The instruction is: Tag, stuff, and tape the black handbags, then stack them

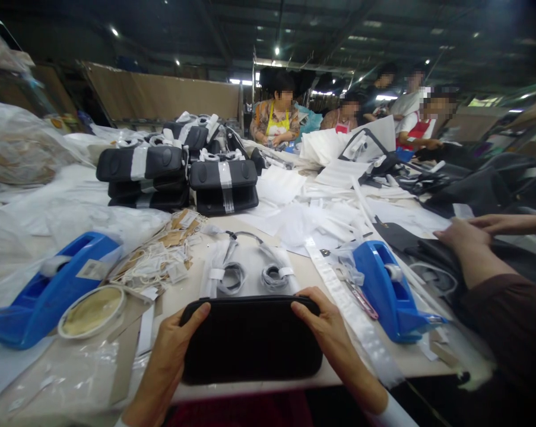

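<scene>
A flat black pouch (250,341) lies at the near edge of the table, right in front of me. My left hand (172,350) grips its left end, thumb on top. My right hand (327,335) grips its right end the same way. Just beyond the pouch lie two coiled metal chains (272,276) wrapped in clear plastic with white paper bands.
Blue tape dispensers stand at left (49,284) and right (386,287). A tape roll (92,309) and paper tags (161,255) lie at left. Stacked black bags (178,175) sit farther back among white sheets. A co-worker's arm (481,249) reaches in at right; several people work at the far end.
</scene>
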### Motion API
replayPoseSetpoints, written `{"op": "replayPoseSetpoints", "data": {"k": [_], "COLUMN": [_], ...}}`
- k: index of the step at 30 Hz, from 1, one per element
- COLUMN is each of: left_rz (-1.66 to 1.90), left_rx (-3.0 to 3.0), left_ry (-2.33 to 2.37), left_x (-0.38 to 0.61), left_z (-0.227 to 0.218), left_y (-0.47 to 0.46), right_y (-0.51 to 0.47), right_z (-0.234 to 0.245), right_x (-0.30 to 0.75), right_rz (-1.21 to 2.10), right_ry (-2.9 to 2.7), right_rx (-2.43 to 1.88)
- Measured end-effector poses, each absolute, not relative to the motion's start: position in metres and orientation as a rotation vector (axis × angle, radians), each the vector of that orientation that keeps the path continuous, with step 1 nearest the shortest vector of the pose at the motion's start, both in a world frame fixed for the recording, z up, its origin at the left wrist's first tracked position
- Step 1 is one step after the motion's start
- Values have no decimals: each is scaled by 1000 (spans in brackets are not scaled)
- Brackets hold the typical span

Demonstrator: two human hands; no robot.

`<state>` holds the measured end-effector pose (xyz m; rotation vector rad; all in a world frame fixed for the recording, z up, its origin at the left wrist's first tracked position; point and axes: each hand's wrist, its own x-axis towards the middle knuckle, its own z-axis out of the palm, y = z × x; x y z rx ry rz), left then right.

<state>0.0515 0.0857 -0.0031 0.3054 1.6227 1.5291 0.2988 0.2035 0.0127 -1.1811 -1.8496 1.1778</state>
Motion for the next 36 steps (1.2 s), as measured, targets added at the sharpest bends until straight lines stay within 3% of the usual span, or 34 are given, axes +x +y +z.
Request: {"op": "replayPoseSetpoints", "data": {"k": [14,23,36], "left_rz": [1439,1355,1186], "left_rx": [491,992,1102], "left_ry": [1911,2472,2507], "left_x": [49,43,40], "left_z": [-18,-25,-41], "left_y": [98,104,113], "right_y": [218,213,217], "right_z": [-17,-16,-24], "right_x": [284,286,280], "right_rz": [1301,887,650], "right_ry": [-1677,-1937,-2062], "right_rx": [-1282,-1428,-1557]}}
